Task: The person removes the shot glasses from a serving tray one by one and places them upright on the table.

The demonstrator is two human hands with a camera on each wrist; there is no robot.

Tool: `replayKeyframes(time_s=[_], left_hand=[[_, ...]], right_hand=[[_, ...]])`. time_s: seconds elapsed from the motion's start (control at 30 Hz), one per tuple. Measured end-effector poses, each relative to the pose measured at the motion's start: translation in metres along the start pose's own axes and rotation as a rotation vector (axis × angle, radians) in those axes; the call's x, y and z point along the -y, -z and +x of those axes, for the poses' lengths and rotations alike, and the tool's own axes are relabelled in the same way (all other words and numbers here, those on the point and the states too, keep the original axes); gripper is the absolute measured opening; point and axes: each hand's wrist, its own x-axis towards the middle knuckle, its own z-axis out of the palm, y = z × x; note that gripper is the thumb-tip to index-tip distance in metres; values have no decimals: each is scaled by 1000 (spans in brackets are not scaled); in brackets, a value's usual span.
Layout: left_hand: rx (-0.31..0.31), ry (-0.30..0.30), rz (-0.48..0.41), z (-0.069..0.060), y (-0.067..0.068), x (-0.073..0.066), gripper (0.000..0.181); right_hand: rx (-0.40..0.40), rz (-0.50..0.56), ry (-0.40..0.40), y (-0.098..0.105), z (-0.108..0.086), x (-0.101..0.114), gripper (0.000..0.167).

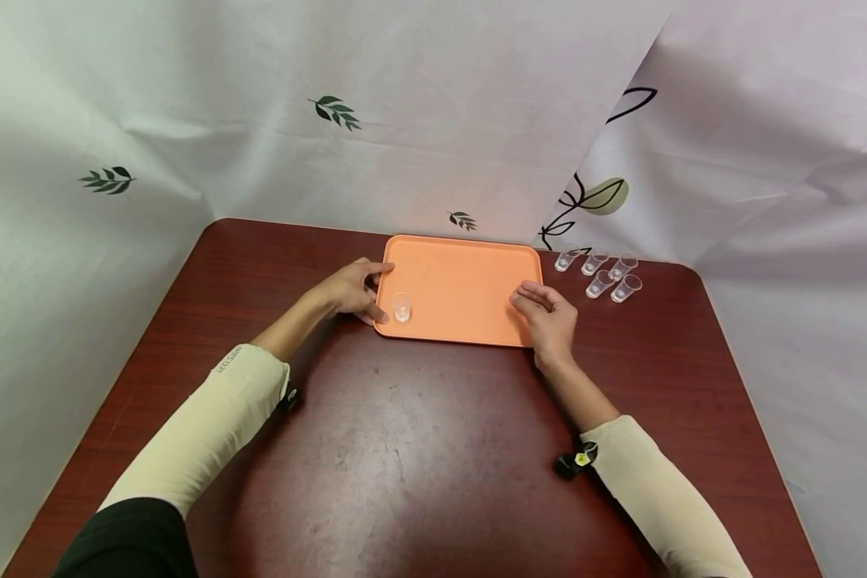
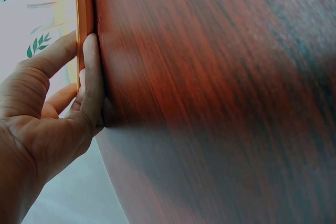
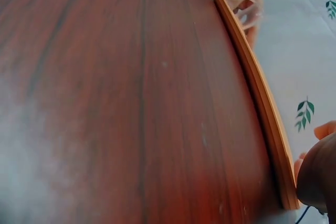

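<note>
An orange tray (image 1: 462, 291) lies flat near the table's back edge. My left hand (image 1: 350, 291) grips its left end, with the thumb and a finger at the rim; the left wrist view shows this hand (image 2: 58, 103) close up against the tray edge. Near the thumb, a small clear plastic cup (image 1: 402, 307) stands on the tray's front left corner. My right hand (image 1: 552, 325) is over the tray's right end, fingers loosely bent towards the thumb, and no held thing shows. In the right wrist view this hand (image 3: 320, 171) is partly cut off beside the rim.
Several clear plastic cups (image 1: 600, 279) stand grouped on the table right of the tray. The dark red wooden table (image 1: 405, 449) reaches towards me. White cloth (image 1: 419, 96) with leaf prints hangs behind the table and at its sides.
</note>
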Motion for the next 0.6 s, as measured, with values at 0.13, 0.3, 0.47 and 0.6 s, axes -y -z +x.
replayKeyframes(time_s=[0.13,0.3,0.47,0.6], left_hand=[[3,2,-3,0,0,-1,115],[6,5,-4,1,0,-1,115],[0,7,1,2,0,-1,115],[-5,8,3,1,-1,-1,114]], right_hand=[[42,-21,-18,-9,-2,1,39],[111,-35,-26,-20,-8,3,40],[181,-56,-40,-34,-15,3,40],[250,-75,-45,-46,-18,-1,40]])
